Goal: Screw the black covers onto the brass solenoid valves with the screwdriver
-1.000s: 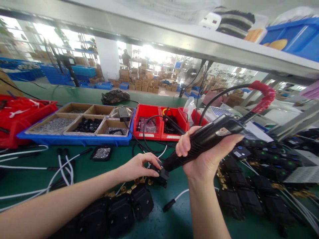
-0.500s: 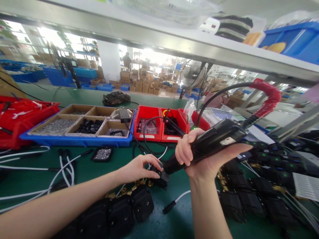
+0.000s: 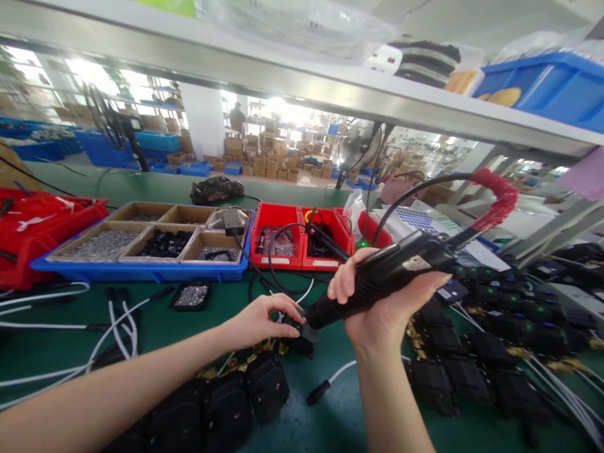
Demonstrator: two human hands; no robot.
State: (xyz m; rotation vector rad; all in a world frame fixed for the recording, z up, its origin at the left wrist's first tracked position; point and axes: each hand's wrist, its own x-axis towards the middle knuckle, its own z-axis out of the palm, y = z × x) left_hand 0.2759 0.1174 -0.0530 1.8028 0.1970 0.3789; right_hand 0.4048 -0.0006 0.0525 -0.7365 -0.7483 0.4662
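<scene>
My right hand is wrapped round a black electric screwdriver, tilted with its tip down to the left. The tip meets a small black part on the green bench. My left hand pinches that black part, fingers curled on it. A black cable with red wrap arcs up from the screwdriver's rear.
A blue tray of cardboard compartments with screws and black bits stands at the left, two red bins behind the hands, and a small black dish of screws. Black parts lie near and to the right. White cables at left.
The screwdriver and both hands have barely shifted; the view has swung slightly. The left hand stays on the small black part.
</scene>
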